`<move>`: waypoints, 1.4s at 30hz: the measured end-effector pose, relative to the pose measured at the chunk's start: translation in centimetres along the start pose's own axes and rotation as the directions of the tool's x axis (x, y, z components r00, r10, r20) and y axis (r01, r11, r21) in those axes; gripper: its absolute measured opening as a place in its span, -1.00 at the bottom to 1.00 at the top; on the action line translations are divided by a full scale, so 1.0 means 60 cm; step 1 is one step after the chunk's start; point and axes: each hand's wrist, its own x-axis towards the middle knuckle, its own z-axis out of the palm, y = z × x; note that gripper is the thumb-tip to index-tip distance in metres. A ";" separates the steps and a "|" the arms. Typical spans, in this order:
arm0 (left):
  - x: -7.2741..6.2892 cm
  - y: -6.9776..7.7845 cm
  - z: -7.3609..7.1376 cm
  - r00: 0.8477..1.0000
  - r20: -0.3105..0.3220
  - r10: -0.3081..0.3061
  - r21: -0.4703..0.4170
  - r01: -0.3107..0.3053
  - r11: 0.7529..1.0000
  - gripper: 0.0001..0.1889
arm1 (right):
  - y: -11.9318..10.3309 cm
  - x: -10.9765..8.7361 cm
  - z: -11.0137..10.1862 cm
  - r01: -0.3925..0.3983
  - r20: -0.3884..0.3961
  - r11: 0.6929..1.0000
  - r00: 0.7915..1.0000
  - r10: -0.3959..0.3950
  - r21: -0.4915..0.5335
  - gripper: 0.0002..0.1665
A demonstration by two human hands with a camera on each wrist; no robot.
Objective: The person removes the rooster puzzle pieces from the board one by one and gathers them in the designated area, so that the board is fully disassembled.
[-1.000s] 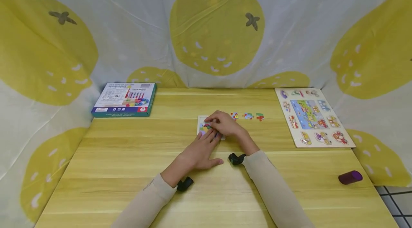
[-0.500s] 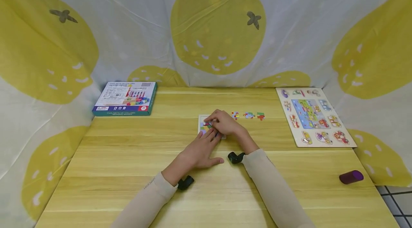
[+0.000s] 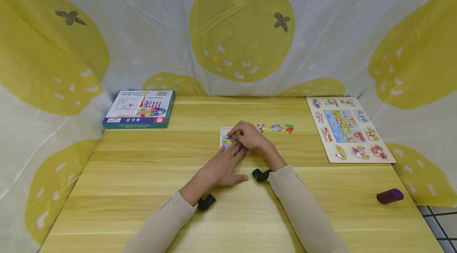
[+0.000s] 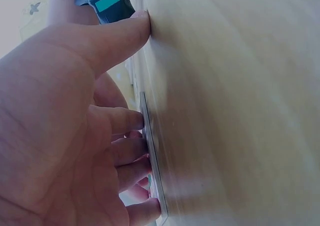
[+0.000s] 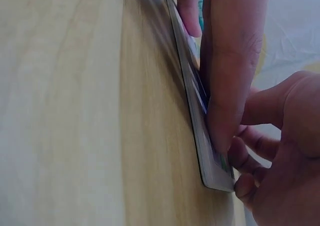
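On the puzzle board (image 3: 224, 131), the left hand (image 3: 222, 169) stays spread, the right hand (image 3: 249, 135) unmoved, its grip I cannot tell.

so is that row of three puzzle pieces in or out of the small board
Out: in the head view the three puzzle pieces lie on the tabletop, right of the small board.

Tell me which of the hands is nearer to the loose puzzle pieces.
Right. The right hand is over the small puzzle board, just left of the loose puzzle pieces; the left hand lies farther from them, reaching onto the board from its near side.
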 end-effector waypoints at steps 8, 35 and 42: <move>0.001 -0.001 -0.001 1.000 0.006 -0.003 0.002 0.003 1.000 0.03 | -0.001 0.004 0.004 -0.024 -0.024 0.999 0.999 0.025 0.049 -0.74; 0.005 -0.004 0.007 1.000 -0.008 -0.003 0.019 0.003 1.000 0.04 | 0.005 0.008 0.004 0.027 -0.055 0.992 0.998 -0.021 0.127 -0.88; 0.006 -0.003 0.004 1.000 -0.010 -0.006 0.016 0.007 1.000 0.04 | 0.008 -0.001 -0.003 0.025 -0.093 0.986 0.996 -0.010 0.165 -0.87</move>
